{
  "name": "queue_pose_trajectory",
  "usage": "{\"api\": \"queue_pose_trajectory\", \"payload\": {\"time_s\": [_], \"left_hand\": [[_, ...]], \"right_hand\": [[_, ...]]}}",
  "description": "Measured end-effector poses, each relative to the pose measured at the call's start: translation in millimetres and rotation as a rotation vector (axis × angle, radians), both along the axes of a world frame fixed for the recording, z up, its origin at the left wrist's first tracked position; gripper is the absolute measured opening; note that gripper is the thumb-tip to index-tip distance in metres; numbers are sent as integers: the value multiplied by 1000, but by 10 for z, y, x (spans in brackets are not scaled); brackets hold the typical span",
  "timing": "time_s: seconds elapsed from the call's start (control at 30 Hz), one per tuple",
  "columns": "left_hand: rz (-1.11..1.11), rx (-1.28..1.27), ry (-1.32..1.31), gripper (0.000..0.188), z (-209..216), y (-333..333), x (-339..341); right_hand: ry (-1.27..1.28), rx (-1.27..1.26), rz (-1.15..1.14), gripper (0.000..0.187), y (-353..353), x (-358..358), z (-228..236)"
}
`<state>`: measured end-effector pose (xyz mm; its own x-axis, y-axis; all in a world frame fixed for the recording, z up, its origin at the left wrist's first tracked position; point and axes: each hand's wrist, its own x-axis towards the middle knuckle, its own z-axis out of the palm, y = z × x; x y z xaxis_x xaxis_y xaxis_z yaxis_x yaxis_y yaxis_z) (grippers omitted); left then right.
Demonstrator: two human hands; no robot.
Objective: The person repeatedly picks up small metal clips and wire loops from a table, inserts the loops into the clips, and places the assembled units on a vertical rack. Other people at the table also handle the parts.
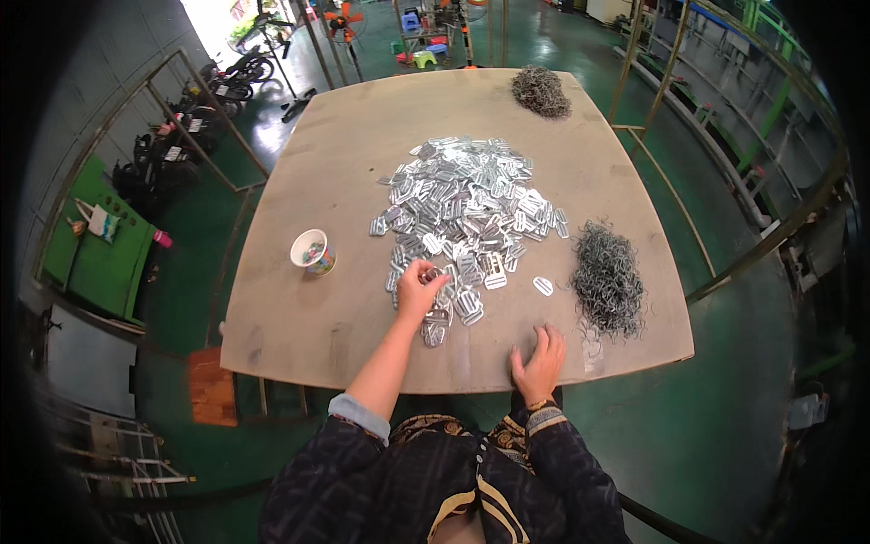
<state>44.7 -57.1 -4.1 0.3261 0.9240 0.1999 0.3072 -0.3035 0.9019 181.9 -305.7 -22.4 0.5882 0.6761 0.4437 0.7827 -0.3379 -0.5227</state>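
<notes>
Head view: the pile of flat metal buckles (462, 186) spreads over the middle of the surface (299, 181), ahead of both hands, its long axis running away from them. The left hand (420, 290) is nearer, at the pile's near end, fingertips drawn together (whether around a buckle, I cannot tell); the right hand (541, 363) rests loosely curled, seemingly unburdened. The buckles look smooth and slotted, the heap of curved wires (605, 281) at right wiry and tangled; a round cup (313, 252) stands at left.
</notes>
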Motion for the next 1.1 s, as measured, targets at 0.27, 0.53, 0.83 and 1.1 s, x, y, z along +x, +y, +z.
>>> {"api": "queue_pose_trajectory", "payload": {"time_s": [0.27, 0.53, 0.83, 1.1], "left_hand": [[37, -651, -562, 23, -2, -86, -517], [-221, -755, -524, 14, 385, -1267, -569], [-121, -392, -408, 20, 547, -1721, -389], [-408, -890, -273, 21, 427, -1559, -354]], "right_hand": [[21, 149, 107, 51, -78, 45, -31], [1048, 377, 499, 23, -173, -545, 321], [1073, 433, 341, 12, -208, -723, 447], [349, 393, 126, 6, -74, -719, 315]]}}
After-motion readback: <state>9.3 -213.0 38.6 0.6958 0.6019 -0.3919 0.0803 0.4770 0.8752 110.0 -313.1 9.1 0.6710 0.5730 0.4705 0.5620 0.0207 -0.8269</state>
